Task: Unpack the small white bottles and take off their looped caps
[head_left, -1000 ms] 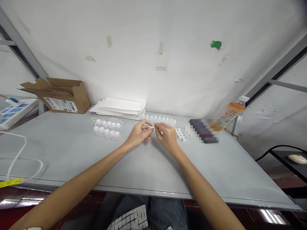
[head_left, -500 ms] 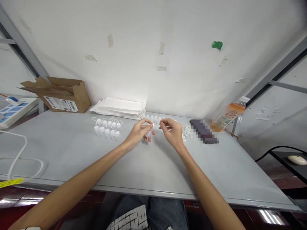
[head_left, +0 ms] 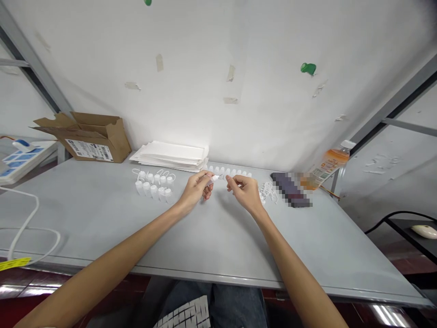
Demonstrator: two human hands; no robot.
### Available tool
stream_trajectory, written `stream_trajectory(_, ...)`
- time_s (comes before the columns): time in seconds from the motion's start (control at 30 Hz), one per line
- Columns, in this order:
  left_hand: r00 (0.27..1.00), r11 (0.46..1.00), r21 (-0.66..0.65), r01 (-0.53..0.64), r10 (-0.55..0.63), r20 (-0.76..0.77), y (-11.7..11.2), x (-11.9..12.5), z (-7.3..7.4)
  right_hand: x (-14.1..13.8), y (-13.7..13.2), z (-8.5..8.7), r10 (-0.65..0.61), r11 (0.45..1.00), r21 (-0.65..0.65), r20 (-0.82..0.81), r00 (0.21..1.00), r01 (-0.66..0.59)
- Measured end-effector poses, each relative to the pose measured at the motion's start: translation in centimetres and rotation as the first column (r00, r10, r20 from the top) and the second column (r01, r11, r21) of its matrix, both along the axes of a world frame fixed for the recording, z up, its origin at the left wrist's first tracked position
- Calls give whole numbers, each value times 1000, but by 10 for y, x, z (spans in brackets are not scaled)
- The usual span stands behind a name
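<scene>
Over the middle of the grey table [head_left: 221, 237], my left hand [head_left: 195, 190] is closed around a small white plastic bottle [head_left: 214, 178] whose tip points right. Just to its right, my right hand [head_left: 244, 191] pinches a tiny white piece [head_left: 228, 179] near the bottle's tip. A row of open small bottles [head_left: 232, 172] stands behind my hands. A cluster of capped bottles with loop tethers [head_left: 155, 183] stands to the left. Loose white caps [head_left: 267, 190] lie right of my right hand.
A stack of white sheets [head_left: 172, 155] lies against the back wall. An open cardboard box [head_left: 87, 136] sits at the back left. A dark flat object [head_left: 290, 189] and an orange drink bottle [head_left: 326, 165] are at the right. A white cable [head_left: 27, 223] loops at the left edge.
My hands have parted slightly and lifted from the table. My right hand drew back to the right with a small piece pinched; my left hand keeps the bottle.
</scene>
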State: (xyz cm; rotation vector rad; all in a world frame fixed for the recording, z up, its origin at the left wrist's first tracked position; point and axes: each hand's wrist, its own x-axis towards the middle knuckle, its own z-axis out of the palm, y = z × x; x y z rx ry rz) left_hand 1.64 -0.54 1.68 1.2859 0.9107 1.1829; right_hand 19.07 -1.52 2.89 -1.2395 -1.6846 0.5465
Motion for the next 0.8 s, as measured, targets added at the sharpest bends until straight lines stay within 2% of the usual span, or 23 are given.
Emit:
stream_trajectory(0.1,998,999,32,43,-42,-39,-3,1,-1,1,1,0,11,999,-34,-57,998,-13)
stream_trajectory(0.37,990,996,2,91,-90,-113,-7,3,-1,-7,-3,-5,217,953,-190,-118,969,-236)
stream_trajectory(0.57,981,989,0,145,-144,-130,-6,2,-4,-9,-3,-5,236,928,-255,-168,957,-273)
stream_trajectory(0.8,983,983,-88,164,-170,-63,-8,4,-3,-16,-3,-10,229,900,-292,-312,922,-323)
